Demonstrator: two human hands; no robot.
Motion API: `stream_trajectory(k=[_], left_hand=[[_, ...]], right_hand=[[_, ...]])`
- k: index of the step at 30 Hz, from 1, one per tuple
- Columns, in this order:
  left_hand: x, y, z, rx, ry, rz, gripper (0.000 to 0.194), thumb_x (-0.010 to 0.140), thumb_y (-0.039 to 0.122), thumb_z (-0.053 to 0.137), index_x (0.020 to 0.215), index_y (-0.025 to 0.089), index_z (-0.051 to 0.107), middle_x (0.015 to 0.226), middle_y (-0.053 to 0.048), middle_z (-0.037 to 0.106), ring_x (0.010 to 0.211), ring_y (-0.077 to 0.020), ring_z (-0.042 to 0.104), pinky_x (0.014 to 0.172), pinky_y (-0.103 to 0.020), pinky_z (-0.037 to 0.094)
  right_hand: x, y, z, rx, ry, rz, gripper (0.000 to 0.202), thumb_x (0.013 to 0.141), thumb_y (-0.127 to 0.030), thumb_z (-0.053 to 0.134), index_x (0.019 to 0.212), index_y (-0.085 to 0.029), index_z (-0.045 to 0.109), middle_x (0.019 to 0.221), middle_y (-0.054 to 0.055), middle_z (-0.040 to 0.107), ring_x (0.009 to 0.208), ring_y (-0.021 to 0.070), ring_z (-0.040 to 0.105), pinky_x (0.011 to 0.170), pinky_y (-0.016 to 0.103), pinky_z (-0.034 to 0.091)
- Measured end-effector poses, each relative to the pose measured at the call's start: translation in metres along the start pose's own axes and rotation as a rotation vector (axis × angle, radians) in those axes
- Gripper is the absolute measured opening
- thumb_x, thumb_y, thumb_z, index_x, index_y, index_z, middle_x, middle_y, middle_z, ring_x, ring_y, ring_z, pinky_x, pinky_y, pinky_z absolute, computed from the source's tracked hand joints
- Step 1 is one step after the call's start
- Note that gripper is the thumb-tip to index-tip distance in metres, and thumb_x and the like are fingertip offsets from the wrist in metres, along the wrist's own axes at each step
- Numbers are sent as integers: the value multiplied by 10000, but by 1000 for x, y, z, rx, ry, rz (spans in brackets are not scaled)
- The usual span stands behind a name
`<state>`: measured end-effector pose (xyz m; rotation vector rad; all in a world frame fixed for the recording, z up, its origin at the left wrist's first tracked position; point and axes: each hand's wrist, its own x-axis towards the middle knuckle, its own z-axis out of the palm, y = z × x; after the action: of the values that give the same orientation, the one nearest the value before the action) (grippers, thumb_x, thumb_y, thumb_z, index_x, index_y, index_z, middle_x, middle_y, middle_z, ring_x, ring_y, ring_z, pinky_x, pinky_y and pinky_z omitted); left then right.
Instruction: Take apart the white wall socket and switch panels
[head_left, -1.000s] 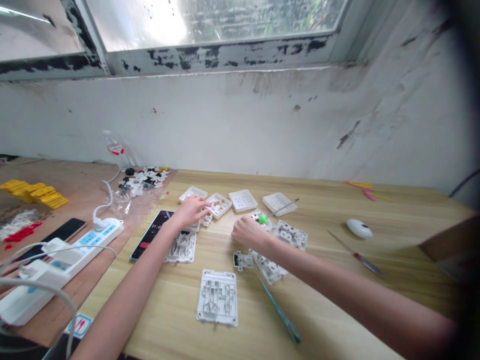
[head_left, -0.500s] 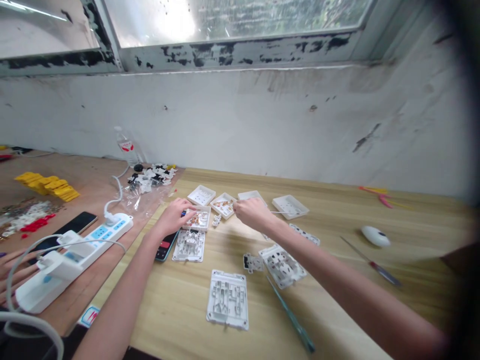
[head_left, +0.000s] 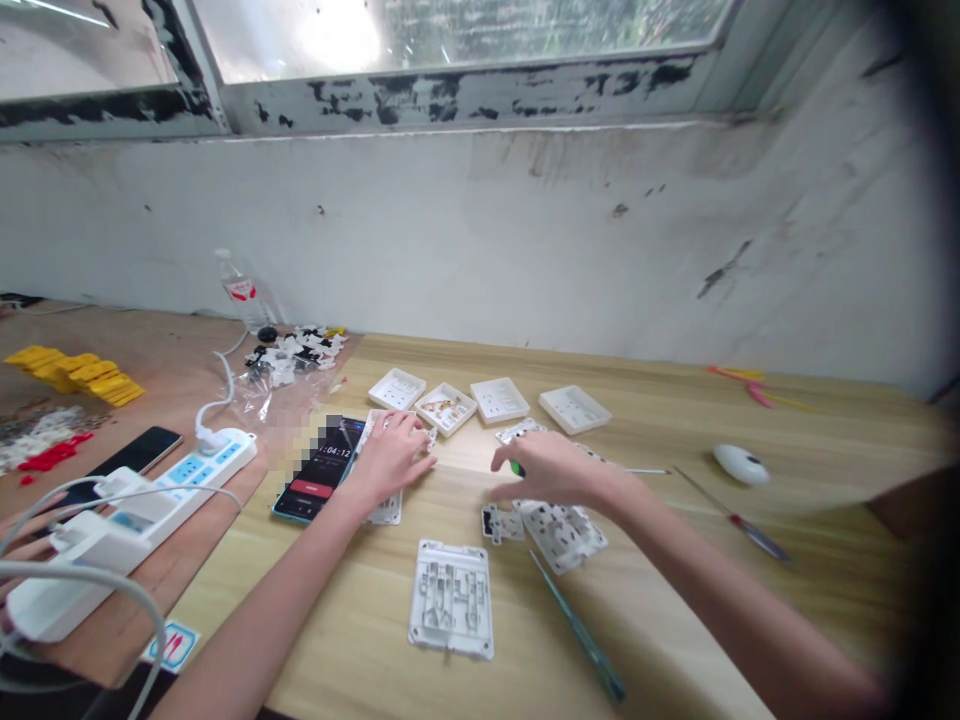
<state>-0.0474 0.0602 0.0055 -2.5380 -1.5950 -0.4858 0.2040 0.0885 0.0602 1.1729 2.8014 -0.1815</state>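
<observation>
My left hand (head_left: 394, 455) reaches over a small white tray and a white socket panel (head_left: 385, 508), its fingers apart and covering most of both. No held thing shows in it. My right hand (head_left: 555, 468) hovers above the table's middle, gripping a screwdriver with a green handle (head_left: 516, 467); its thin shaft (head_left: 649, 471) points right. Thumb and forefinger stand apart at the handle end. Below that hand lie a white panel back (head_left: 562, 535) and a small white-and-black switch part (head_left: 501, 523). Nearer to me rests another panel back (head_left: 451, 600), face down.
Several white trays, one with copper-coloured pieces (head_left: 445, 409), stand behind my hands. A phone (head_left: 319, 475) lies left, beside a power strip (head_left: 142, 535) with cables. A teal screwdriver (head_left: 577, 630), another screwdriver (head_left: 739, 522) and a white mouse-like object (head_left: 741, 465) lie right. Another person's hand (head_left: 26, 530) is far left.
My right hand has come back from the trays toward me, with its fingers opening somewhat around the screwdriver. My left hand has shifted right and down over the tray, uncovering the phone.
</observation>
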Motion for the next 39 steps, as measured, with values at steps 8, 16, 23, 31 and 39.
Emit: stream_trajectory(k=[8, 16, 23, 31, 39], left_hand=[[2, 11, 5, 96, -33, 84, 169, 891, 315, 553, 890, 205, 682, 1050, -77, 618, 1109, -253, 495, 1082, -492, 221], [-6, -2, -11, 66, -13, 65, 230, 941, 299, 460, 1044, 213, 647, 1130, -86, 594, 1166, -239, 477, 1102, -492, 208], [-6, -2, -8, -5, -63, 117, 315, 923, 405, 496, 1166, 231, 597, 1213, -91, 571, 1248, -260, 422, 1115, -503, 187], [-8, 5, -5, -78, -96, 149, 389, 928, 463, 464, 1239, 247, 552, 1283, -91, 543, 1287, -260, 397, 1134, -507, 137], [-9, 20, 3, -94, -175, 266, 457, 872, 504, 541, 1264, 272, 530, 1277, -98, 548, 1288, -294, 403, 1124, -573, 112]], right_hand=[[-3, -30, 24, -52, 2, -14, 295, 778, -439, 635, 966, -224, 708, 843, 82, 726, 718, 221, 659, 561, 275, 346], [-23, -60, 18, -31, 109, -5, 381, 853, -461, 563, 1152, -229, 608, 932, 66, 710, 734, 206, 659, 569, 284, 361], [-50, -98, 52, -76, 42, -75, 605, 747, -553, 662, 1242, -226, 542, 966, 77, 690, 675, 241, 670, 533, 304, 384], [-60, -46, 47, -138, 182, 215, 359, 950, -397, 378, 1212, -218, 547, 942, 67, 690, 705, 224, 676, 541, 290, 385], [-108, -11, 69, -105, 122, 348, 551, 871, -525, 479, 1360, -272, 463, 1157, 106, 657, 754, 275, 693, 568, 346, 464]])
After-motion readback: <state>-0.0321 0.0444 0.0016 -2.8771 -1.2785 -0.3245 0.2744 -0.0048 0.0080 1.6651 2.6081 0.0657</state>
